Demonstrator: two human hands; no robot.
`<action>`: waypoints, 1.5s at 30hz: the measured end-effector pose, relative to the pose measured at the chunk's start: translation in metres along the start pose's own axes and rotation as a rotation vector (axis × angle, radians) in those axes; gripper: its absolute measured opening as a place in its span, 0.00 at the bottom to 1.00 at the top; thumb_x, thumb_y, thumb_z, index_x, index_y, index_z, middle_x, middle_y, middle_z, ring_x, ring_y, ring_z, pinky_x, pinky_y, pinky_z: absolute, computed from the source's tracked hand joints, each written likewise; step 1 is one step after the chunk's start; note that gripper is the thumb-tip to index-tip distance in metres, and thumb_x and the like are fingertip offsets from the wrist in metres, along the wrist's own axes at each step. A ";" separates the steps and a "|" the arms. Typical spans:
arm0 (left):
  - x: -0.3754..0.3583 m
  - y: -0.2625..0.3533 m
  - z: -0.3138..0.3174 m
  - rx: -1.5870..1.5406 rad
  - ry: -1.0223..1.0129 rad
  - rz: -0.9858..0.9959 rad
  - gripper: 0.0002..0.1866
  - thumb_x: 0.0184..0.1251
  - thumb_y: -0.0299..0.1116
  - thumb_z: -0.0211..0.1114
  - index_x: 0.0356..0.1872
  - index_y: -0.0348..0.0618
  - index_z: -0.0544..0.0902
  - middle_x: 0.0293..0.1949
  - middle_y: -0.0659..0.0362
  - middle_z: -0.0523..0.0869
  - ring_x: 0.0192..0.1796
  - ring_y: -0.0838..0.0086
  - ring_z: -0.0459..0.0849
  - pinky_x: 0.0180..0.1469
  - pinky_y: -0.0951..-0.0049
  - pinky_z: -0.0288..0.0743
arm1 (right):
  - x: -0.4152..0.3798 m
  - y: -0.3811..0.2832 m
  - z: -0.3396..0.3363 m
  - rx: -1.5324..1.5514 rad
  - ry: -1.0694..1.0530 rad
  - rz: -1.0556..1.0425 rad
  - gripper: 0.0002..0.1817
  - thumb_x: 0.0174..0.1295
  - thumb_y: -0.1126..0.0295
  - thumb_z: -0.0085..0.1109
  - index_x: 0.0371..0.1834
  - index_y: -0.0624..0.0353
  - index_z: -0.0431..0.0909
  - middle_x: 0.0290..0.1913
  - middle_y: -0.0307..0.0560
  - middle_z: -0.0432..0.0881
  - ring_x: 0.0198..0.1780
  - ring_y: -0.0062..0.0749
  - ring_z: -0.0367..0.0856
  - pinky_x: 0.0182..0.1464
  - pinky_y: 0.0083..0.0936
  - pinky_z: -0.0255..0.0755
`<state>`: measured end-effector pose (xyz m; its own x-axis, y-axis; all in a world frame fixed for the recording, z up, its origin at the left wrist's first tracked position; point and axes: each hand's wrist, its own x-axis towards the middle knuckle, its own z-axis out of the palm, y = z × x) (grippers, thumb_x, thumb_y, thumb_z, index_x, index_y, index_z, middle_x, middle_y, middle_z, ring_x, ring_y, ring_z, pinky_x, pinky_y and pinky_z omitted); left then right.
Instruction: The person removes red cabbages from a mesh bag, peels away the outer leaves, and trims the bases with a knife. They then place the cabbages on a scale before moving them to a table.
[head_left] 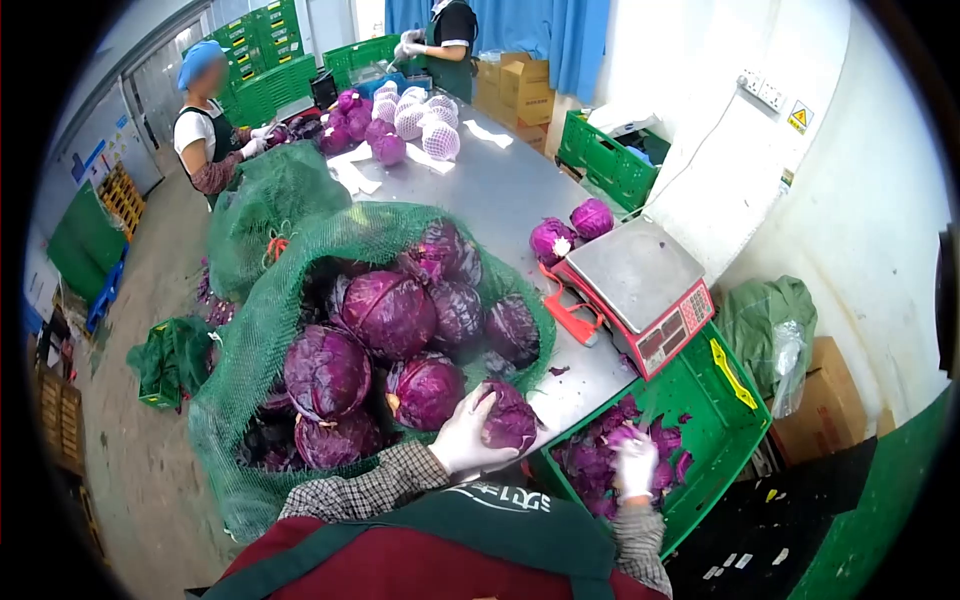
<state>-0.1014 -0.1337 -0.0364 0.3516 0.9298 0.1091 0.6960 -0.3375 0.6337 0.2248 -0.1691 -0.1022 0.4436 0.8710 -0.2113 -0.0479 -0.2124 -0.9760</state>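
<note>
L hand [462, 438] curled round cabbage [513, 416], left of crate [720, 440].
R hand [635, 463] blurred, at leaves [592, 457] in crate; can't tell grip.

The apron [480, 530] is dark green, smooth and plain except for white lettering [510, 497] printed across its front, in rounded, looping strokes that the steep angle makes hard to read with certainty. Two straps [592, 585] of the same dark green run from its corners. Between these apron straps shows a maroon top [430, 575], with more of that maroon outside the left one. To either side of the apron are sleeves [362, 482] in a small check of pale grey and black, creased into soft folds. Beyond the apron, the left hand [466, 440] and right hand [634, 466] wear white gloves.
</note>
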 end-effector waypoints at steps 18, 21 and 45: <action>0.024 0.046 0.007 0.346 -0.131 0.136 0.59 0.43 0.60 0.73 0.71 0.32 0.56 0.71 0.39 0.60 0.67 0.44 0.66 0.62 0.48 0.67 | -0.028 -0.073 0.110 -0.564 -0.393 -0.461 0.14 0.60 0.69 0.62 0.46 0.66 0.78 0.32 0.50 0.83 0.31 0.26 0.82 0.36 0.24 0.76; 0.017 0.041 0.010 0.311 -0.134 0.177 0.61 0.43 0.57 0.74 0.73 0.31 0.52 0.71 0.39 0.59 0.70 0.44 0.62 0.68 0.50 0.61 | -0.010 -0.060 0.100 -0.689 -0.197 -0.532 0.10 0.62 0.67 0.59 0.36 0.65 0.78 0.21 0.51 0.80 0.21 0.32 0.78 0.26 0.28 0.72; 0.030 -0.002 0.008 -0.081 -0.124 -0.017 0.54 0.42 0.63 0.74 0.62 0.29 0.67 0.60 0.34 0.68 0.65 0.44 0.68 0.67 0.55 0.65 | -0.057 -0.057 0.098 -0.178 -0.537 -0.027 0.24 0.60 0.66 0.66 0.55 0.71 0.74 0.35 0.44 0.81 0.24 0.18 0.76 0.25 0.20 0.72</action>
<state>-0.0872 -0.1067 -0.0403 0.4182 0.9083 0.0056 0.6518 -0.3044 0.6946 0.1148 -0.1630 -0.0401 -0.0772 0.9704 -0.2290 0.1293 -0.2180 -0.9674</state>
